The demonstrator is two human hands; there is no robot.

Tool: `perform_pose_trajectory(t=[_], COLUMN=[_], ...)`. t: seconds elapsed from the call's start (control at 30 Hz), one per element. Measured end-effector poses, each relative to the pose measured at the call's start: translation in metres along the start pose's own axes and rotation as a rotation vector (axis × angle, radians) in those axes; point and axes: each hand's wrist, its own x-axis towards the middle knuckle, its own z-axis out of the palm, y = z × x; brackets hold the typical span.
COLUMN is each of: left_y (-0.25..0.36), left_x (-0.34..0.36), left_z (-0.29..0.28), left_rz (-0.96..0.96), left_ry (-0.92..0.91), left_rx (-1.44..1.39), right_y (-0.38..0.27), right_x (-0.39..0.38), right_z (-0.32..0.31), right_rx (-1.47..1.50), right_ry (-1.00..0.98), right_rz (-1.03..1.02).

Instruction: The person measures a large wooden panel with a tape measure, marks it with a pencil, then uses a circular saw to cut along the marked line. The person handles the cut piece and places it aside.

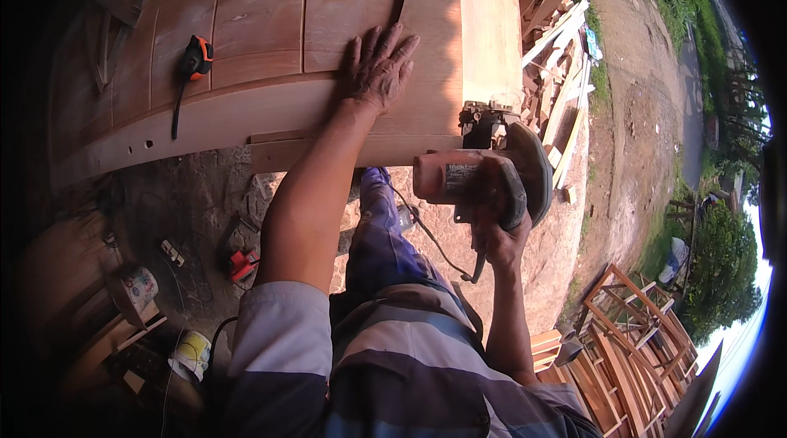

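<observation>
One power tool in play: a handheld circular saw (484, 176), pinkish motor housing and dark blade guard, sitting at the near edge of the wooden door panel (270, 45), toward its right end. Right hand (498, 233) is clamped around the saw's handle from below, fingers closed tight on it; looks like it steers the tool along the edge. Left hand (379, 68) lies flat on the panel just left of the saw, fingers spread and holding nothing, likely pressing the panel down so it doesn't shift. The saw's cord (438, 249) hangs down past the person's leg. Tape measure (195, 59), orange and black, rests on the panel toward its left end, well apart from both hands. Beyond the panel's right edge: stacked timber offcuts (561, 69). Below on the ground: a red tool (243, 264) and paint cans (193, 354).
</observation>
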Motion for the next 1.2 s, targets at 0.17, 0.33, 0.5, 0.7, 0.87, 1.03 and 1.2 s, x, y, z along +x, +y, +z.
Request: perform_pose_trajectory(t=[0.17, 0.33, 0.5, 0.7, 0.87, 1.03, 1.2], left_y=[-0.002, -0.002, -0.002, -0.002, -0.002, -0.003, -0.004], left_x=[0.001, 0.002, 0.004, 0.003, 0.004, 0.004, 0.005], left_z=[0.006, 0.006, 0.004, 0.0, -0.001, 0.0, -0.001], left_rz=[0.0, -0.004, -0.026, -0.01, -0.011, -0.01, 0.012], left_ry=[0.056, 0.031, -0.021, -0.042, -0.062, -0.073, -0.097], left_rx=[-0.018, -0.008, 0.005, 0.051, 0.048, 0.083, 0.156], right_y=[-0.003, -0.001, 0.005, 0.009, 0.01, 0.003, -0.012], right_x=[0.001, -0.001, -0.014, -0.023, -0.021, -0.023, -0.023], right_z=[0.002, -0.003, -0.006, -0.001, -0.001, -0.001, -0.002], right_rx=[-0.019, -0.062, -0.065, -0.132, -0.209, -0.334, -0.412], right_ry=[-0.006, 0.013, 0.05, 0.115, 0.131, 0.156, 0.117], right_rz=[-0.003, 0.051, 0.149, 0.069, 0.04, 0.05, 0.108])
